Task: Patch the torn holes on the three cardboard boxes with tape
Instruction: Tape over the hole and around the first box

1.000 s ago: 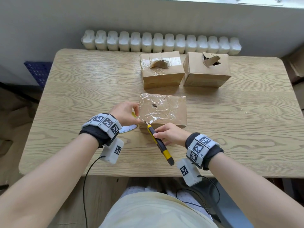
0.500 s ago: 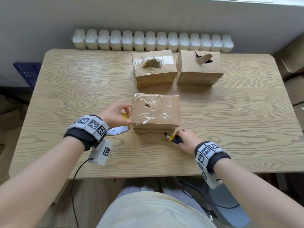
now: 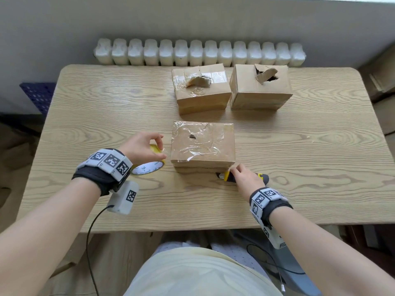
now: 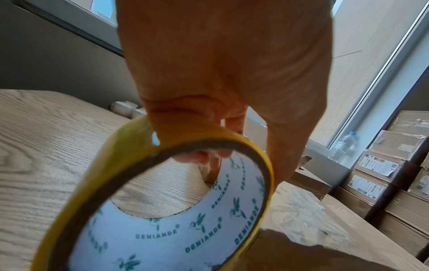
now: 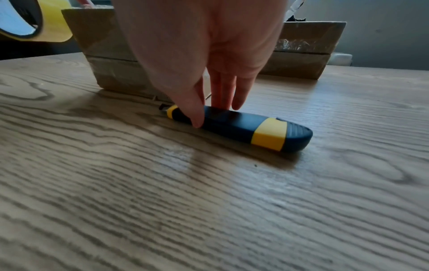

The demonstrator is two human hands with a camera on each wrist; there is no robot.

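Three cardboard boxes stand on the wooden table (image 3: pixel 106 107). The near box (image 3: pixel 203 144) has wrinkled clear tape over its top and a small dark hole (image 3: pixel 192 136) showing. The far left box (image 3: pixel 201 88) has tape across a raised torn flap. The far right box (image 3: pixel 260 86) has an open torn hole and bare cardboard. My left hand (image 3: pixel 158 147) grips a yellow tape roll (image 3: pixel 147 166) left of the near box, fingers through its core (image 4: pixel 162 238). My right hand (image 3: pixel 241 178) pinches a blue-and-yellow utility knife (image 5: pixel 243 128) that lies flat on the table by the box's front right corner.
A white radiator (image 3: pixel 198 52) runs along the wall behind the table. A blue crate (image 3: pixel 38 97) sits on the floor at the left. Stacked cartons (image 4: pixel 394 183) and a water bottle (image 4: pixel 343 146) stand to the right. A cable hangs from my left wrist.
My right hand took the knife from the box's front left corner to the right and laid it on the table. My left hand drew the tape roll a little away from the box.
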